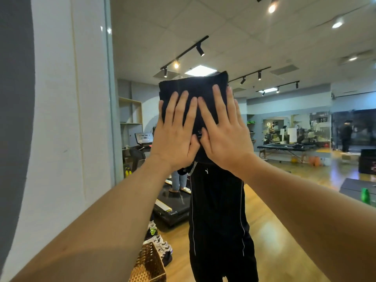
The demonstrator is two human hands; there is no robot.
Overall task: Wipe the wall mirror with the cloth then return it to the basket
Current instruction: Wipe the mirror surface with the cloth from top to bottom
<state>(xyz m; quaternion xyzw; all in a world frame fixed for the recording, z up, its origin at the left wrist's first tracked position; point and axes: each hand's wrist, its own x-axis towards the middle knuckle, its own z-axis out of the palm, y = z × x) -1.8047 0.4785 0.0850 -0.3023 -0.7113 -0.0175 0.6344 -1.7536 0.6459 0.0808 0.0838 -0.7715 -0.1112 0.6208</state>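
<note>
Your two bare forearms fill the lower frame, nearest the lens, both reaching up to the glass. Two hands, one cloth, one mirror, one basket.

Your left hand (pixel 175 137) lies flat with fingers straight and slightly spread, palm pressed on the dark cloth (pixel 193 88). Your right hand (pixel 225 135) is the same: fingers straight, a bit fanned, flat on the cloth. Neither hand curls round it; both just press it against the wall mirror (pixel 284 180). The two thumbs sit just beside each other at the lower middle of the cloth, and the index fingers nearly touch higher up. All ten digits show.

The cloth is folded, roughly square, and black. Its top edge and both upper corners stick out above your fingertips; its lower part runs under your palms. It sits flat on the glass.

Below your wrists the mirror reflects one person in black clothes with thin white piping, head hidden behind the cloth. Left of your left fingers is the mirror's edge, then a plain white wall (pixel 61 119). Far below your left hand, at the bottom edge, is the one woven wicker basket (pixel 148 265), well apart from the cloth. Just past it is a row of sneakers (pixel 158 243); the count is unclear. One treadmill (pixel 173 208) is reflected below your left wrist.
</note>
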